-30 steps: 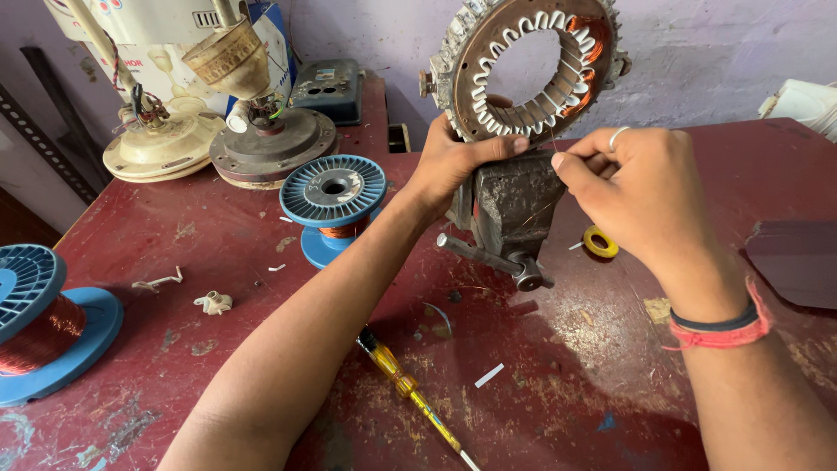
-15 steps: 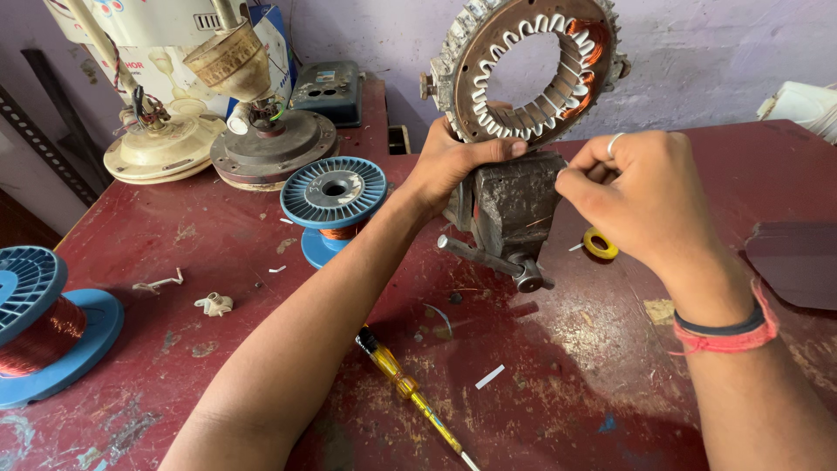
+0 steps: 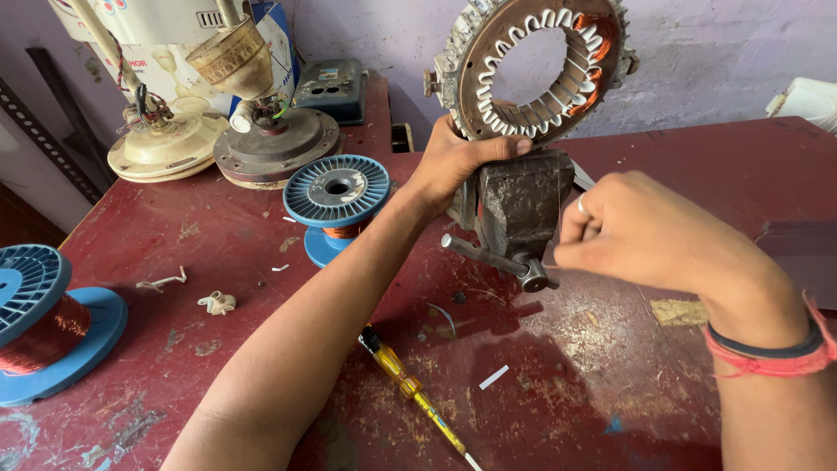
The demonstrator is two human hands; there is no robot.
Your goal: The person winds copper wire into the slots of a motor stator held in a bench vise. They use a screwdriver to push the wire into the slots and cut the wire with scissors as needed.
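**A:** Your right hand (image 3: pixel 649 235) has dropped. A second ago it sat up level with the top of the grey cast-iron bench vise (image 3: pixel 521 205), fingers pinched near the jaws. Now it's lower and pulled back to the vise's right side, just beside the steel screw handle (image 3: pixel 493 259).

**B:** Is it on the handle?

**A:** Can't tell. Fingers are curled tight, ring showing, thumb tip close to the handle's knob end. Whether it's pinching anything, a wire included, isn't visible.

**B:** Left hand?

**A:** Your left hand (image 3: pixel 453 161) hasn't moved. It's clamped on the lower rim of the round steel stator ring with white slot liners and copper windings (image 3: pixel 536 70), thumb laid across the top of the vise. The ring stands upright in the vise, same tilt as before.

**B:** So what changed for the work?

**A:** Only your right hand's position. My read: you've come off the ring's lower edge and gone to the vise side, so the stator is carried by the vise and your left hand alone.

**B:** Bench?

**A:** The dark red table (image 3: pixel 610 366) is unchanged. Blue plastic spool of copper wire (image 3: pixel 336 196) left of your forearm, second blue spool (image 3: pixel 39 323) at the far left edge, yellow-handled screwdriver (image 3: pixel 410 388) lying under your left arm.
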